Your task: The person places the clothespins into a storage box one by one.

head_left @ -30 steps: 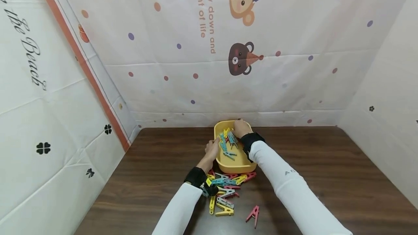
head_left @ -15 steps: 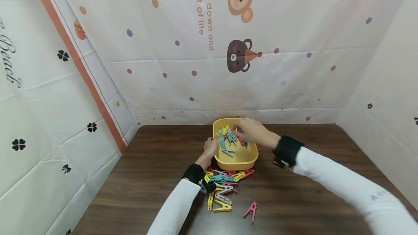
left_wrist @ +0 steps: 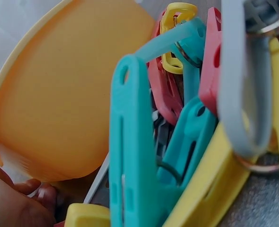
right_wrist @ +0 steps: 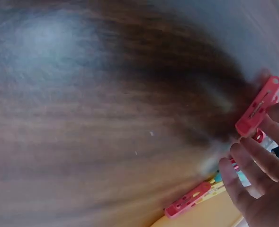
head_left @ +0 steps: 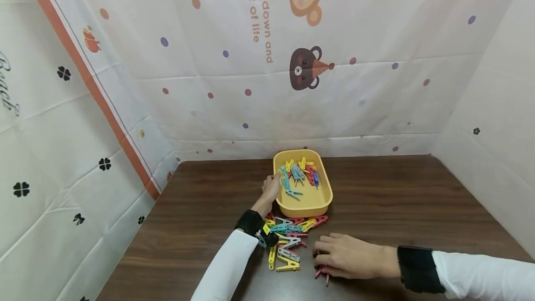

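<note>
My left hand point(head_left: 269, 193) grips the left rim of a yellow plastic basket point(head_left: 307, 203) near the back of the table. Several yellow, turquoise, red and blue clothespins lie inside the basket. Over a single red clothespin point(right_wrist: 258, 108) on the table is my right hand point(head_left: 353, 257), coming in from the right. Its fingers are loosely bent and spread, with thumb and fingertips close around the clothespin, whose upper part is hidden in the head view. In the left wrist view, turquoise clothespins point(left_wrist: 132, 142) fill the middle, and left fingers lie against the basket's underside.
A loose pile of mixed clothespins, with a yellow clothespin point(head_left: 288, 265) at its front, spreads below the basket and beside the left wrist. A printed white cloth point(head_left: 200, 106) hangs behind the wooden table point(head_left: 209, 226), with further cloth at both sides.
My right hand has come out of the basket and moved down and right to the lone red clothespin. Additional clothespins show in the basket's right side. The left hand stays on the rim.
</note>
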Motion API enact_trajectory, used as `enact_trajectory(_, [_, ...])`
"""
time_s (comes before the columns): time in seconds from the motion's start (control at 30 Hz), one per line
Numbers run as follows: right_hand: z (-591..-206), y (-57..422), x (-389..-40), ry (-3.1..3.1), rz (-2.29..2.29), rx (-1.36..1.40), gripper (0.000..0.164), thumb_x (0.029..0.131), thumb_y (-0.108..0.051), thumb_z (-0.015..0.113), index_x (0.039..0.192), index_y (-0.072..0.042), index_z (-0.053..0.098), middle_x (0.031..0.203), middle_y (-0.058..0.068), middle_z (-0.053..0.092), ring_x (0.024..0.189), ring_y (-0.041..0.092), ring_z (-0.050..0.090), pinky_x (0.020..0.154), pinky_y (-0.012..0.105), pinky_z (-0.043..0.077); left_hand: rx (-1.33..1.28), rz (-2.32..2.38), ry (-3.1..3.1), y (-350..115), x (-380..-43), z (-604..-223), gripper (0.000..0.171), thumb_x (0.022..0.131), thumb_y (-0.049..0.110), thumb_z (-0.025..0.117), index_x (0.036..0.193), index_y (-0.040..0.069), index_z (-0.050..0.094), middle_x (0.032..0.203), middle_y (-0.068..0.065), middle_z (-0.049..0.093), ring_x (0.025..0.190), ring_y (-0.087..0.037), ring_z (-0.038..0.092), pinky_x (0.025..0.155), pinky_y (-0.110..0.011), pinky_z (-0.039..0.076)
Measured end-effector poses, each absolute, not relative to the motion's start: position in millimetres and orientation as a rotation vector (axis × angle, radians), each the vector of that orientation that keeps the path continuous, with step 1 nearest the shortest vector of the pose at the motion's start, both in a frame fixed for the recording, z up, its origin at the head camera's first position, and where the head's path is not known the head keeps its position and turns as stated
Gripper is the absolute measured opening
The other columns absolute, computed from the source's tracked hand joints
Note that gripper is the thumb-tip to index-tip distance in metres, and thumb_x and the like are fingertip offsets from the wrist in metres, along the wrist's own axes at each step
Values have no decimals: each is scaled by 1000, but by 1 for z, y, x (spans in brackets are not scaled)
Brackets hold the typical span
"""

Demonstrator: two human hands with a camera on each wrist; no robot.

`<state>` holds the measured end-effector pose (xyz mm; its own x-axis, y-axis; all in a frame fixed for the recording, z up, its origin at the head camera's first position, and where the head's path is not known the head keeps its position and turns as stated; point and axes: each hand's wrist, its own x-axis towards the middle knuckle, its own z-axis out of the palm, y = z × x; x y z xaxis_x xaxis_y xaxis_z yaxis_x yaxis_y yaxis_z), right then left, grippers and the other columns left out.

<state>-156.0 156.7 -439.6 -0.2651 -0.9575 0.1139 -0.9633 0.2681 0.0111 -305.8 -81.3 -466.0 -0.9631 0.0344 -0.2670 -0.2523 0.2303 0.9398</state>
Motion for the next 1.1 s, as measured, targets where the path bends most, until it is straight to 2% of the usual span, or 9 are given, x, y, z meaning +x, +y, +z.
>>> enact_trajectory(0.17, [-437, 160, -155, -2432, 99, 1882, 19, 107, -38, 52, 112, -28, 67, 104, -14, 57, 90, -2, 49, 72, 12, 43, -188, 1804, 2268, -82, -306, -465, 61, 108, 50, 35, 151, 7, 39, 154, -17, 36, 145, -35, 30, 116, -54, 32])
enact_trajectory(0.37, [-422, 167, -155, -2610, 249, 2057, 22, 105, -43, 55, 117, -29, 66, 115, -12, 55, 99, -3, 49, 78, 12, 46, -191, 1789, 2276, -84, -308, -462, 63, 107, 54, 35, 150, 8, 39, 154, -17, 35, 144, -34, 31, 114, -52, 34])
enact_trajectory(0.53, [-419, 177, -154, -2703, 323, 2092, 28, 102, -46, 59, 123, -30, 65, 119, -11, 53, 102, -5, 47, 79, 12, 46, -207, 1780, 2270, -84, -308, -462, 64, 107, 53, 35, 151, 7, 38, 156, -17, 34, 146, -34, 30, 116, -52, 33])
enact_trajectory(0.67, [-425, 185, -155, -2618, 315, 2112, 23, 100, -36, 65, 121, -29, 65, 116, -12, 54, 99, -5, 47, 76, 11, 44, -211, 1787, 2260, -84, -307, -463, 63, 107, 52, 36, 151, 7, 39, 155, -17, 35, 145, -34, 30, 116, -53, 32])
enact_trajectory(0.77, [-424, 187, -156, -2511, 282, 2094, 18, 98, -25, 70, 115, -27, 67, 110, -13, 57, 96, -5, 50, 75, 7, 42, -217, 1802, 2254, -85, -306, -461, 62, 107, 52, 36, 150, 7, 39, 154, -17, 36, 144, -35, 32, 115, -53, 33])
enact_trajectory(0.83, [-419, 186, -157, -2497, 246, 2056, 18, 95, -24, 73, 112, -28, 68, 107, -15, 60, 94, -6, 52, 75, 5, 41, -219, 1809, 2253, -85, -306, -461, 62, 108, 51, 36, 150, 7, 39, 153, -17, 36, 142, -34, 32, 114, -53, 34])
enact_trajectory(0.93, [-413, 188, -164, -2491, 176, 1982, 16, 92, -24, 77, 107, -26, 70, 101, -16, 63, 90, -6, 55, 73, 7, 44, -220, 1814, 2249, -83, -305, -460, 61, 108, 50, 36, 151, 7, 39, 153, -17, 36, 142, -34, 31, 115, -53, 33])
enact_trajectory(1.1, [-389, 188, -188, -2452, 131, 1778, 25, 86, -20, 82, 110, -19, 73, 97, -12, 69, 89, -1, 64, 74, 15, 53, -222, 1810, 2255, -82, -305, -461, 61, 108, 51, 36, 150, 7, 39, 151, -16, 37, 142, -33, 31, 115, -53, 32])
